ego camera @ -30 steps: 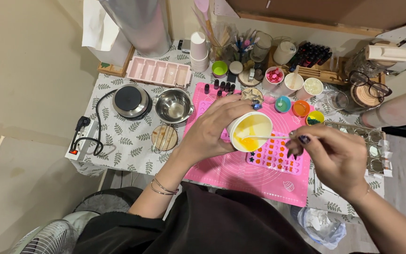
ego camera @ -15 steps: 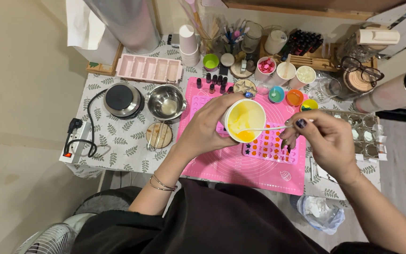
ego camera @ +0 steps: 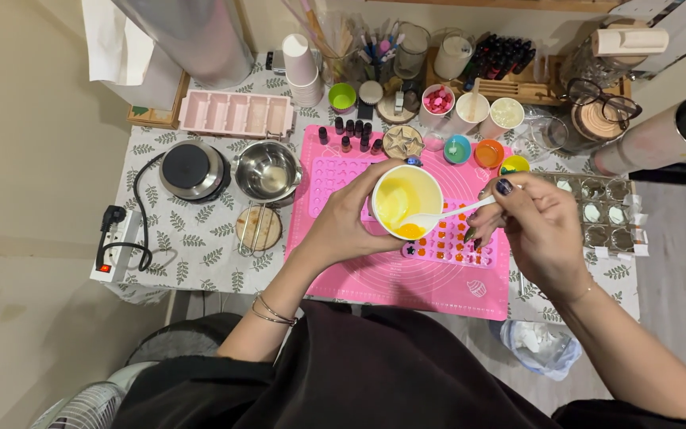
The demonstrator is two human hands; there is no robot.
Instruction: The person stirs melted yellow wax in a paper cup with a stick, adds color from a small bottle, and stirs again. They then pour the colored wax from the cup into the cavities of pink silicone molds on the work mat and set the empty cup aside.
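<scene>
**Paper cup tilted over a crowded craft table**

Head view: a small table [ego camera: 192, 246] under a leaf-print cloth stands against a beige wall, its left and near edges open to bare floor. A pink silicone mat [ego camera: 438, 286] covers the middle. The back edge is packed with cups, small bottles and a wooden rack; a pale pink loaf mould [ego camera: 237, 114] lies at the back left. To the left of the mat sit a round black hot plate [ego camera: 190, 169] and a steel bowl [ego camera: 267, 171], with a power strip [ego camera: 114, 245] hanging at the left edge. A tray of small tins [ego camera: 601, 214] fills the right edge. The freest stretch of cloth is the front left corner.

The left hand [ego camera: 343, 222] is wrapped around a white paper cup [ego camera: 406, 201], tilted and holding yellow liquid, above the mat's centre. The right hand [ego camera: 537, 230], just beside the cup, pinches the handle of a white spoon [ego camera: 448, 213] whose bowl dips inside the cup. Directly below lies a pink mould [ego camera: 450, 242] with orange-filled cavities.
</scene>
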